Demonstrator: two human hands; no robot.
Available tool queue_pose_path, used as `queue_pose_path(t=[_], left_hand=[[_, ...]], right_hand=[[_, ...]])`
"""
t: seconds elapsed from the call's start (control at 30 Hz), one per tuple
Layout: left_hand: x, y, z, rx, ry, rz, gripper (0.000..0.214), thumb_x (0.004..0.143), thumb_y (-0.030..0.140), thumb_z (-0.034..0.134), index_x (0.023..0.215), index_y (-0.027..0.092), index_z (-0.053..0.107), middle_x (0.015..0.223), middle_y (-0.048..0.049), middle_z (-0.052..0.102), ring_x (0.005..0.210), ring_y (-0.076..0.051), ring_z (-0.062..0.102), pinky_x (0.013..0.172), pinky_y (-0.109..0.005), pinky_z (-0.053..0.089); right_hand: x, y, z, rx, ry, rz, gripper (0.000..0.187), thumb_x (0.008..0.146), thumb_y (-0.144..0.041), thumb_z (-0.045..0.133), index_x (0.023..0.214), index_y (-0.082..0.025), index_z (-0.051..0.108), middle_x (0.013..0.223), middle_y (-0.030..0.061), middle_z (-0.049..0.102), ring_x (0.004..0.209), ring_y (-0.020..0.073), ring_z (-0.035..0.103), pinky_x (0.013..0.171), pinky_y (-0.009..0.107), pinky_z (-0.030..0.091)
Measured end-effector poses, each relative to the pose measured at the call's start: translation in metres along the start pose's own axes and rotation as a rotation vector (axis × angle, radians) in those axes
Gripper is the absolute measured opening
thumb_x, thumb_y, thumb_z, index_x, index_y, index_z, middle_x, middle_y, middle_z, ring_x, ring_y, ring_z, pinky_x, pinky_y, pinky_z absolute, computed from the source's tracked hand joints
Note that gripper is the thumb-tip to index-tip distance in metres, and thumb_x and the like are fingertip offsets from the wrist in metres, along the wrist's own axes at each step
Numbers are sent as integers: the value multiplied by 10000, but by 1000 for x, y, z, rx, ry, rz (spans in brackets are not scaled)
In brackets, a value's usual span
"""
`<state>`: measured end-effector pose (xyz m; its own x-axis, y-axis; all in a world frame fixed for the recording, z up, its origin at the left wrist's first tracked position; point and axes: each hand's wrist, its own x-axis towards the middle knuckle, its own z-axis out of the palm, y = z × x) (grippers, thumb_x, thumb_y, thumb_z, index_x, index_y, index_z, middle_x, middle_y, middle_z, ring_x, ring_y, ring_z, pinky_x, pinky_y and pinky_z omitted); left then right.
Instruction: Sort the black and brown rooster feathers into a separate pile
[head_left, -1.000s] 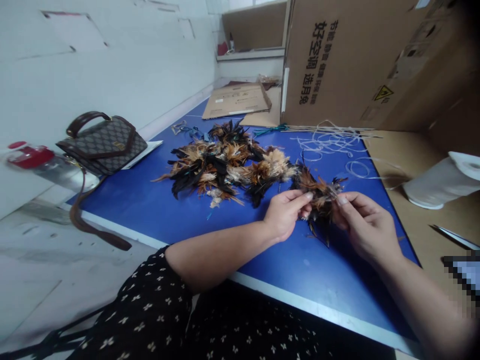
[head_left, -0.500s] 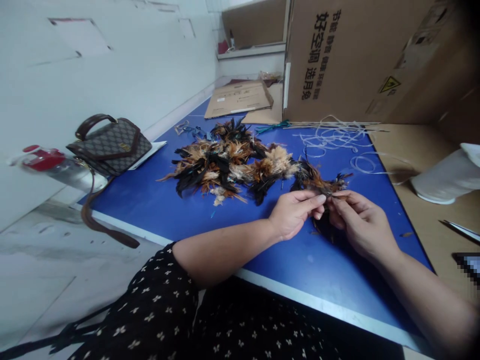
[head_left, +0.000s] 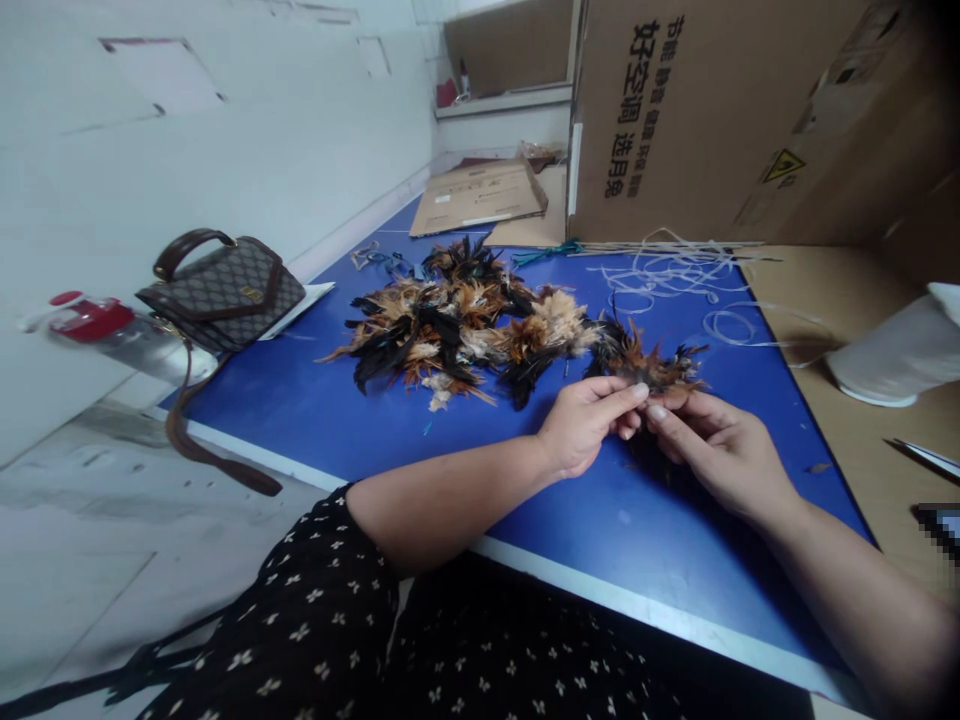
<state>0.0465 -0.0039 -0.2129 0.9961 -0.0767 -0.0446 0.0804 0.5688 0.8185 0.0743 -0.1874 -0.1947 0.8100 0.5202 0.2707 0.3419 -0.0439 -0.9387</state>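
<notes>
My left hand pinches the near edge of a strand of brown and black feathers between thumb and forefinger. Close beside it, my right hand is pinched at the same spot, the thumb tips nearly meeting. Just what lies between the fingertips is small and partly hidden. From the hands the strand runs left into a large heap of feathers in black, rust, tan and cream on the blue tabletop.
Thin white cord lies loosely coiled behind the hands. A handbag and a red-capped bottle are at the left. Right are a white cylinder and scissors-like blades. A large cardboard box stands behind.
My right hand has shifted slightly left and its thumb now lies nearer the left thumb. The feathers above the hands have spread a little. My left hand has barely moved.
</notes>
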Motion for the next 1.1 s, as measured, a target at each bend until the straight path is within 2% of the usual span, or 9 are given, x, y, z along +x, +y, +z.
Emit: queue_pose_path(t=[0.17,0.37,0.53,0.63,0.83,0.97,1.1], left_hand=[[1,1,-2,7,11,-38,569,715,604,1007,836,139,703,775,0,673,687,-83,577,616,-269,358],[2,1,-2,18,-4,-58,578,695,607,1015,823,141,697,718,11,641,660,-80,545,609,-273,327],[0,0,-1,19,-11,-78,583,684,590,1028,853,135,705,739,15,642,686,-78,549,612,-270,317],[0,-1,-2,18,-19,-83,583,682,575,1034,848,137,687,745,16,649,686,-72,559,605,-260,325],[1,-3,-4,39,-33,-105,602,706,576,1016,933,147,659,807,-6,704,675,-113,684,553,-242,384],[1,-7,-5,69,-56,-128,586,728,555,1008,959,142,663,872,-22,724,664,-132,723,534,-252,424],[2,-8,-5,56,-52,-101,608,687,575,1031,912,121,695,877,-30,734,642,-94,669,550,-254,415]], right_hand=[[0,7,-5,-198,-34,-170,297,1108,-536,773,1164,-252,842,975,54,807,684,170,686,629,285,574],[2,11,-6,-287,-6,-253,252,1146,-481,724,1100,-264,845,924,30,796,719,181,723,758,316,625],[2,13,-4,-358,52,-236,361,1128,-572,729,1008,-246,828,890,39,797,759,194,729,805,326,615],[1,15,-4,-384,102,-211,412,1103,-611,746,942,-235,801,867,39,781,744,185,703,729,305,572],[0,8,-4,-112,152,-14,475,942,-647,925,1040,-217,750,916,66,778,746,191,718,665,280,587],[1,3,-5,-103,207,51,574,885,-737,936,1016,-204,768,845,64,755,644,164,647,568,268,542],[1,5,-7,-107,222,92,598,859,-749,956,1017,-201,777,767,42,716,576,157,613,524,268,514]])
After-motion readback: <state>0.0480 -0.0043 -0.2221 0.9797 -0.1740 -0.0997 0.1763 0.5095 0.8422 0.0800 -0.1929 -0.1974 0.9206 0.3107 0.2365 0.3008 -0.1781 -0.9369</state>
